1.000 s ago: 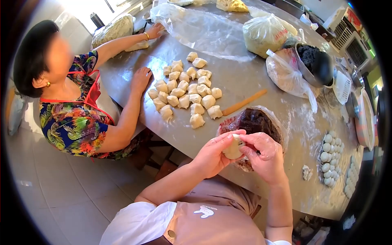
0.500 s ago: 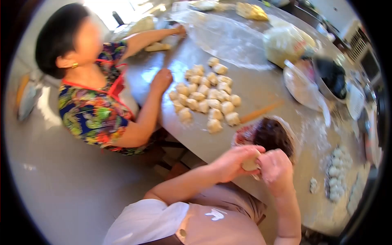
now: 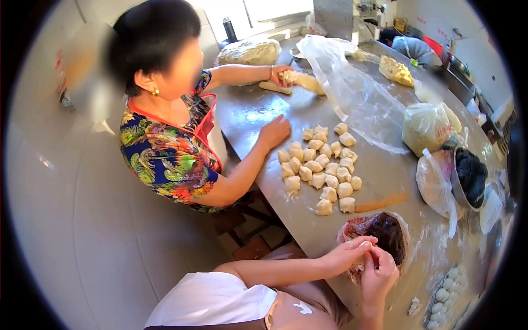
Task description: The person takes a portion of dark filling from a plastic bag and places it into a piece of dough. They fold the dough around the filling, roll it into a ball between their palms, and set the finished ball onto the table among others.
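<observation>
My left hand (image 3: 351, 254) and my right hand (image 3: 380, 269) meet over the near side of an open plastic bag of dark red-brown filling (image 3: 388, 234). Fingers and thumbs of both are pinched together around a small piece of pale dough (image 3: 367, 243), most of it hidden by the fingers. Just beyond the bag lies a thin wooden rolling pin (image 3: 382, 202). Several floury dough pieces (image 3: 317, 179) sit in a cluster on the metal table (image 3: 379, 165), to the left of the pin.
Across the table, a co-worker (image 3: 170, 143) grips a dough roll (image 3: 308, 82). Clear plastic sheeting (image 3: 357, 91) spreads along the middle. A bulging bag (image 3: 426, 127) and a bowl with dark contents (image 3: 470, 179) stand at right. Small pale rounds (image 3: 444, 297) lie at lower right.
The view has swung, so the table appears lower and further right. My fingers have closed in over the dough, which showed more before. The co-worker's far hand now grips the dough roll.
</observation>
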